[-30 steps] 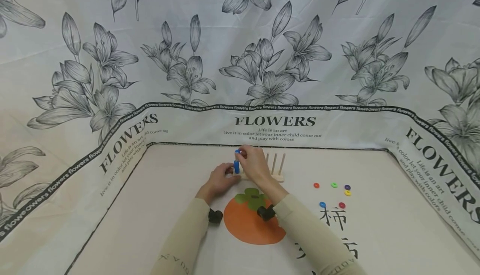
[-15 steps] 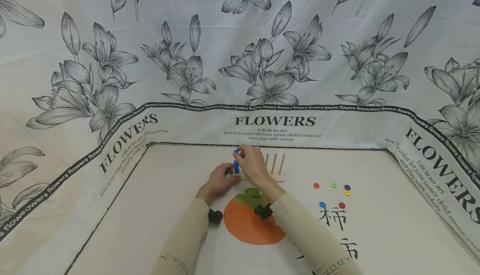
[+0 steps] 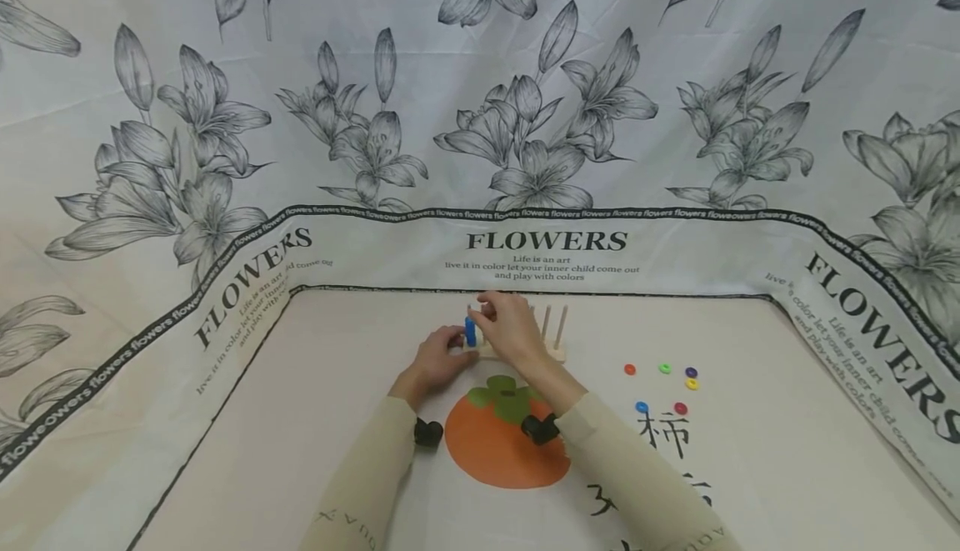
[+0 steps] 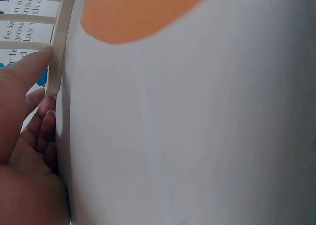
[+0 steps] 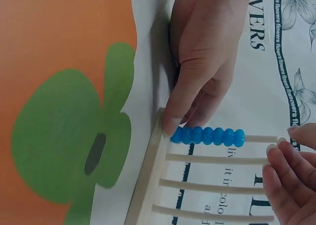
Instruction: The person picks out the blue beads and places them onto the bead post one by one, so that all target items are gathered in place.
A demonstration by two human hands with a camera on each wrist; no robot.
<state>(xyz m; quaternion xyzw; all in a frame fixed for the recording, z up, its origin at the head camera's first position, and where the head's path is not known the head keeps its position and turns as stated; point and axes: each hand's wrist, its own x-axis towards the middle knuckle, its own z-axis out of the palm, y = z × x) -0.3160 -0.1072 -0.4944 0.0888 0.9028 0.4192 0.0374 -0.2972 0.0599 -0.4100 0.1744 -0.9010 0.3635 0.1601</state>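
A wooden peg rack (image 5: 148, 175) with several upright pegs stands at the far side of the table. Blue beads (image 5: 207, 135) are stacked on its leftmost peg, with the bare peg tip showing above them. My left hand (image 3: 435, 359) grips the left end of the rack's base; in the left wrist view its thumb (image 4: 37, 67) lies against the wood. By the top of the beaded peg is my right hand (image 3: 513, 326). Its fingers (image 5: 284, 170) and thumb are parted beside the peg tip, with no bead between them.
Loose beads lie on the right of the table: orange-red (image 3: 629, 369), green (image 3: 664, 368), purple (image 3: 691, 373), yellow (image 3: 692, 384), blue (image 3: 641, 407) and red (image 3: 680, 408). A printed orange persimmon (image 3: 506, 443) marks the cloth. Flowered fabric (image 3: 547, 159) rises behind the rack.
The blue bead that my right hand held at the peg's top has been let go and now sits on the stack below. My left hand stays on the base.
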